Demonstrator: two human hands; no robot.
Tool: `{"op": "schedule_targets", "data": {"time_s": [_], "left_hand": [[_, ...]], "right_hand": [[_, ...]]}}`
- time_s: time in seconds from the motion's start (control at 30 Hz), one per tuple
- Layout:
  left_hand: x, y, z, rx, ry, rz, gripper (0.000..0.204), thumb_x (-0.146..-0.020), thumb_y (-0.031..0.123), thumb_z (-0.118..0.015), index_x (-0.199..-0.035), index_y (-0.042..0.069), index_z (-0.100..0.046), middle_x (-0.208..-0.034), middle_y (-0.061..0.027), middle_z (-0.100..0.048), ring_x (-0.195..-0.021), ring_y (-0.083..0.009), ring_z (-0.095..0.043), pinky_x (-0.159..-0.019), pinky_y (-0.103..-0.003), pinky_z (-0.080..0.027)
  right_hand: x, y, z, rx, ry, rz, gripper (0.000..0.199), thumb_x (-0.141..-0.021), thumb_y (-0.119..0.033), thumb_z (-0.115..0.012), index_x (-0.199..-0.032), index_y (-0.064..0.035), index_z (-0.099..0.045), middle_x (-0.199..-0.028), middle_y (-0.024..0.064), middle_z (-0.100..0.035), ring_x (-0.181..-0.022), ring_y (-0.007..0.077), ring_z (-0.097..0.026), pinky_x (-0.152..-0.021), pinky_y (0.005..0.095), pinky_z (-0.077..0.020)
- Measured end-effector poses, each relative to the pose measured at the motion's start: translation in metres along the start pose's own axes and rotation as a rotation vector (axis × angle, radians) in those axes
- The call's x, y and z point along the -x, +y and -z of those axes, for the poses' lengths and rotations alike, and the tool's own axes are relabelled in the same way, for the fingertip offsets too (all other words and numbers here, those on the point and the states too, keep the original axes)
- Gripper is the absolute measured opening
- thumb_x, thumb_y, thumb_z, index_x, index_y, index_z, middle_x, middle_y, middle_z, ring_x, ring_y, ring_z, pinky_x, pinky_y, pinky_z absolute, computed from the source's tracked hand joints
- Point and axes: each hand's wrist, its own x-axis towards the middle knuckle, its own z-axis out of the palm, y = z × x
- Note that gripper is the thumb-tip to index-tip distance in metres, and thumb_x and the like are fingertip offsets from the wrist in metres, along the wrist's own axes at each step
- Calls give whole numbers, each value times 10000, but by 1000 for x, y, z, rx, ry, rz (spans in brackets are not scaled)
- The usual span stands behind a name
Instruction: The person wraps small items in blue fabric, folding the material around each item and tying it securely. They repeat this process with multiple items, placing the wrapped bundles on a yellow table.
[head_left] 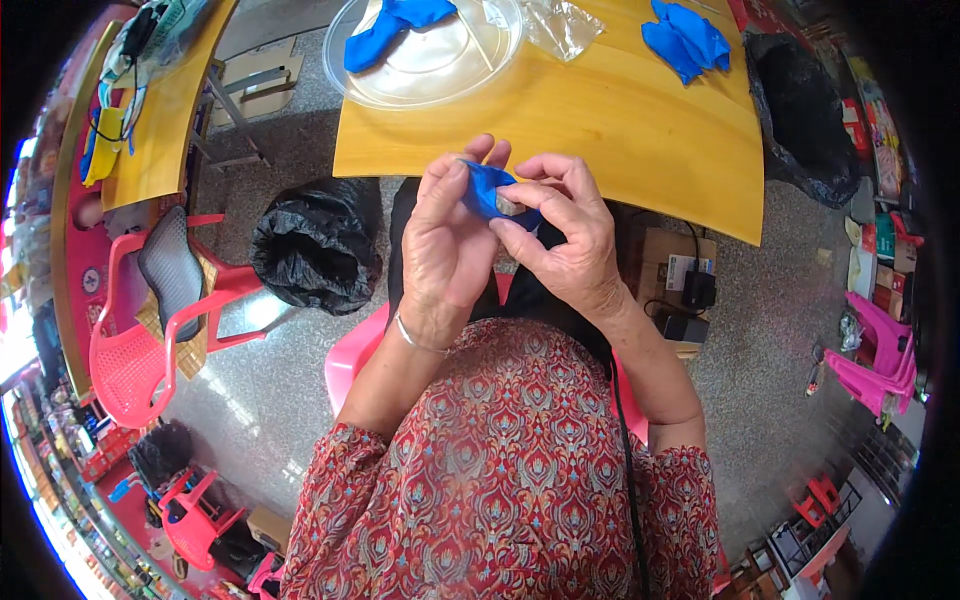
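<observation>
Chairs of red plastic (140,350) stood at the far left beside a second yellow-topped table (150,150), and a black bag (310,255), its mouth open, sat on the grey floor just left of the person's knees. Next came the left hand (445,245), raised in front of the chest with its fingers curled round a small blue wrapper (487,190), thumb and forefinger pinching the wrapper's left edge. Pressed against it, the right hand (565,235) gripped the wrapper's other side, fingertips closed on a small pale piece (508,205) showing in the fold; what that piece was could not be told. Both hands were thus closed on the one wrapper, held in the air just short of the near edge of the yellow surface (600,130), not resting on it.

Judging by the grip, the fold looked best worked with short pinches close to the pale piece, the left hand steadying while the right turned, so the thin blue sheet would not tear or slip.

On the surface beyond lay a clear round tray (400,85) with more blue sheets (385,30) in it, then a crumpled clear bag (562,25), then a further heap of blue pieces (685,40). Farthest right, another black bag (800,115) stood beside the surface.
</observation>
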Motion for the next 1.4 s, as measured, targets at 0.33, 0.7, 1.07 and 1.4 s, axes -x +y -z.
{"op": "schedule_targets", "data": {"time_s": [0.33,0.7,1.07,1.4], "left_hand": [[6,2,-10,-342,-102,-123,223,-912,67,-638,-1130,31,-608,-1311,-128,-558,-1175,-212,-536,-1041,-373,-399],[9,10,-22,-700,-202,-411,118,-929,12,-601,-1043,-18,-613,-1108,-125,-611,-1031,-190,-590,-954,-344,-456],[0,-1,-24,-349,-301,-406,80,-946,62,-585,-996,0,-585,-1074,-154,-586,-1043,-275,-601,-1037,-509,-431],[-5,-7,-15,-363,-358,-432,139,-953,102,-590,-1046,0,-578,-1114,-157,-588,-1087,-271,-587,-1076,-503,-395]], "right_hand": [[-12,-2,16,59,34,128,399,-697,-107,-787,-1067,-51,-646,-940,101,-617,-856,302,-586,-750,371,-484],[-23,-18,44,106,18,279,390,-675,-42,-796,-1033,-86,-649,-957,95,-607,-844,279,-588,-724,372,-489],[-26,-23,40,100,-52,182,329,-692,-61,-784,-990,-80,-646,-909,85,-600,-836,277,-603,-733,368,-503],[-26,-25,42,155,-56,154,263,-686,-48,-744,-932,-70,-652,-885,86,-598,-813,280,-594,-715,378,-479]]}}
